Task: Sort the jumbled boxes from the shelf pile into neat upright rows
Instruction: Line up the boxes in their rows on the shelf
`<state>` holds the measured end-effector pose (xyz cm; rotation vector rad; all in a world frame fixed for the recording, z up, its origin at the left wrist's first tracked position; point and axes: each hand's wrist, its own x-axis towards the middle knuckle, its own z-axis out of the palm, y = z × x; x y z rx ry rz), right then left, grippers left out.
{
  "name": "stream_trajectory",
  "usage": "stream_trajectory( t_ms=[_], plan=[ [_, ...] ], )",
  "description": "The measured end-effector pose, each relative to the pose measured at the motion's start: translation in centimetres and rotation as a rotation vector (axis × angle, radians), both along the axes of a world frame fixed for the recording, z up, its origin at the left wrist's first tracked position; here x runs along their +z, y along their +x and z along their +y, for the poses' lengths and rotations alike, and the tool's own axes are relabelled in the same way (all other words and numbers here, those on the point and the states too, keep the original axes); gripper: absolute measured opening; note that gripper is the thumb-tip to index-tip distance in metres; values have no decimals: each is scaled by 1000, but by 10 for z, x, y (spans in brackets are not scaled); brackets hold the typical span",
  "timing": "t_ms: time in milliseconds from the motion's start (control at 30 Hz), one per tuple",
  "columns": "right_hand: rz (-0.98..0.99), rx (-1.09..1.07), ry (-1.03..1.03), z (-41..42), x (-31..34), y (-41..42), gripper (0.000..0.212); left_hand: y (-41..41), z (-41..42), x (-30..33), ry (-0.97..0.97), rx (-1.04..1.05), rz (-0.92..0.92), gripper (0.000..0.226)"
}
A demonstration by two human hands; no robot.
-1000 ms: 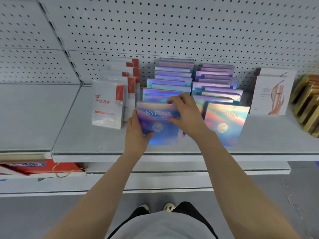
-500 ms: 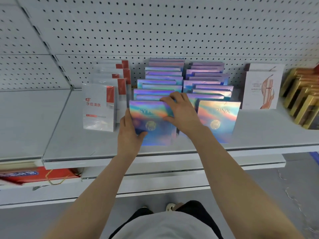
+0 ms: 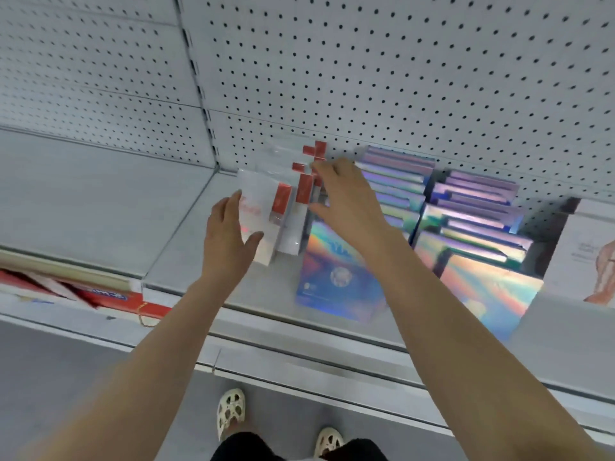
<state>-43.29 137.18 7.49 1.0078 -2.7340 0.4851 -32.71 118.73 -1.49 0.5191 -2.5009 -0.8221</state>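
Observation:
A row of white boxes with red corners [image 3: 289,207] stands upright at the left of the grey shelf [image 3: 186,261]. My left hand [image 3: 229,241] is open in front of the first white box, thumb near its lower edge. My right hand [image 3: 346,197] reaches with spread fingers over the top of the white row, fingertips at the red corners. Two rows of holographic boxes [image 3: 396,181] [image 3: 476,211] stand to the right; the front box of the left row [image 3: 336,277] stands free, with neither hand on it.
A white box with a pink figure [image 3: 585,254] stands at the far right. A perforated back panel [image 3: 399,78] rises behind the rows. Red packages [image 3: 100,294] lie on the lower shelf at left. My feet [image 3: 233,410] are on the grey floor below.
Both hands let go of the front holographic box and moved left to the white and red boxes. The view swung and tilted left.

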Motion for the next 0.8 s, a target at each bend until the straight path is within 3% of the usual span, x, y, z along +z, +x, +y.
stream_trajectory(
  t_ms=[133,300,400,500,633,733,800],
  plan=[
    [-73,-76,126,-56,-16,-18,75,-27,-49,8,90,-24,-182,96],
    [-177,-242,310,-101,-25,-24,99,-60,-91,-2,327,-264,-431,96],
    [-133,-275,329,-116,-36,-20,96,-69,-95,-12,394,-331,-381,67],
    [-92,-288,285,-119,-42,-23,92,-69,-86,-25,419,-309,-231,57],
    [35,-274,230,-118,-38,-41,83,-92,-84,-35,163,-279,-42,63],
    [33,-322,-78,-116,-37,-57,75,-113,-80,-29,0,-267,25,64],
    [-78,-409,-300,-115,-29,-71,74,-121,-79,-26,34,-252,53,76]
  ],
)
